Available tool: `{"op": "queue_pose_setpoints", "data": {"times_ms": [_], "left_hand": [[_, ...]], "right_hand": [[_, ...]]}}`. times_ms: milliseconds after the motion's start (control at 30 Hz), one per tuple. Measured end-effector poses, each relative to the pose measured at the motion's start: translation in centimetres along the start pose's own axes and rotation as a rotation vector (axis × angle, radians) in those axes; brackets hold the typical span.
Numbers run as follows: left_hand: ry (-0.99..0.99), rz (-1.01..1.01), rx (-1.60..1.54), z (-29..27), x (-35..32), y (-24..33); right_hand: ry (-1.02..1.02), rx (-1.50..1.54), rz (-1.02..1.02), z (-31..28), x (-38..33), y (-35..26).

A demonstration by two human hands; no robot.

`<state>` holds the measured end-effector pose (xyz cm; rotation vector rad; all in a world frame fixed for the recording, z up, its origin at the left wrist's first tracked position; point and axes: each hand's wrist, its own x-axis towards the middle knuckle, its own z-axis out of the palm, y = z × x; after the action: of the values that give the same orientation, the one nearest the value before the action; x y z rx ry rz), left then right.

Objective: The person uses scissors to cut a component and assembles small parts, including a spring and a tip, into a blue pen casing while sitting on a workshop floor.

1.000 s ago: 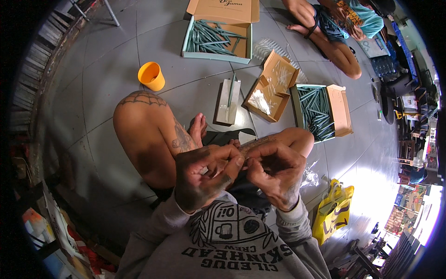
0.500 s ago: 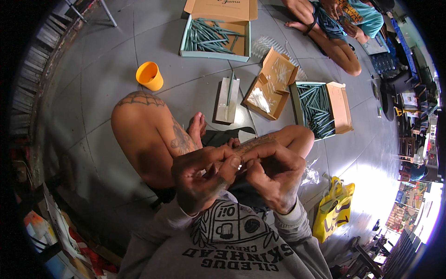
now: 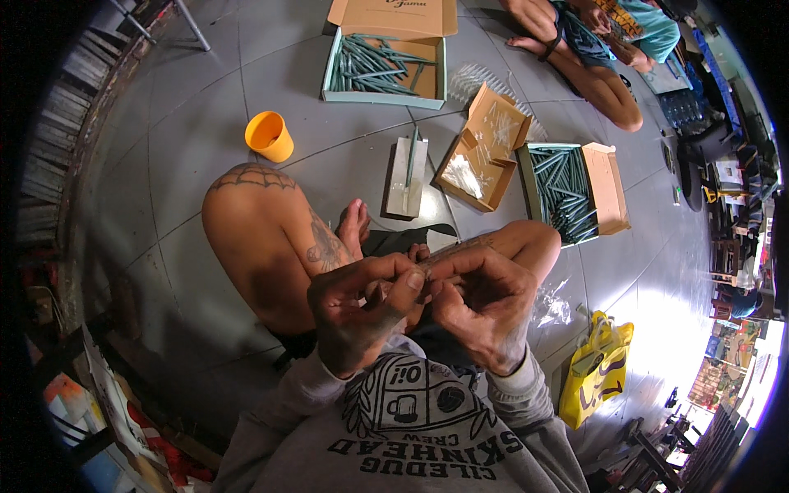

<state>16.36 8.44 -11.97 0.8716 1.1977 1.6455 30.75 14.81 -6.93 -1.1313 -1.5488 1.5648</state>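
My left hand [image 3: 357,316] and my right hand [image 3: 489,312] meet above my lap, thumbs and index fingers pinched closely together. Whatever lies between the fingertips is too small and too covered to name. Beyond my crossed legs, a slim dark green stick [image 3: 412,156] rests on a narrow grey block [image 3: 399,177]. To the right of that block, an open cardboard box [image 3: 496,187] contains small clear plastic pieces [image 3: 463,177].
Two boxes, one at the back [image 3: 382,100] and one at the right [image 3: 604,189], contain many dark green sticks. A yellow cup [image 3: 279,148] stands left. Crumpled clear plastic [image 3: 552,306] and a yellow bag [image 3: 596,378] lie right. Another person [image 3: 608,82] sits at the far right.
A tiny bright spot at my left fingertips no longer shows. My fingers have shifted slightly but stay pinched together; the whole view has moved a little.
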Motion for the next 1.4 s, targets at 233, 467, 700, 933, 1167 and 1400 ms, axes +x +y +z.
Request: {"op": "queue_pose_setpoints", "data": {"times_ms": [233,467,700,933,1167,1400], "left_hand": [[-0.081,0.251,0.425,-0.9,-1.2,-0.4],[-0.195,0.379,0.567,-1.4,-0.3,-0.7],[-0.042,0.279,0.118,-0.5,-0.2,-1.5],[0.037,-0.018,-0.079,0.1,-1.5,-1.3],[0.004,0.099,0.198,-0.5,-2.0,-1.1],[-0.365,-0.221,0.206,-2.5,-3.5,-1.3]], "right_hand": [[0.030,-0.145,-0.075,-0.1,0.0,-0.6],[0.064,-0.149,-0.159,0.0,-0.2,0.3],[0.017,0.191,-0.006,0.4,-0.9,0.5],[-0.012,0.154,0.066,0.4,-1.0,0.6],[-0.003,0.056,-0.062,-0.7,-2.7,3.2],[-0.081,0.579,0.177,-1.4,-8.5,5.7]]}}
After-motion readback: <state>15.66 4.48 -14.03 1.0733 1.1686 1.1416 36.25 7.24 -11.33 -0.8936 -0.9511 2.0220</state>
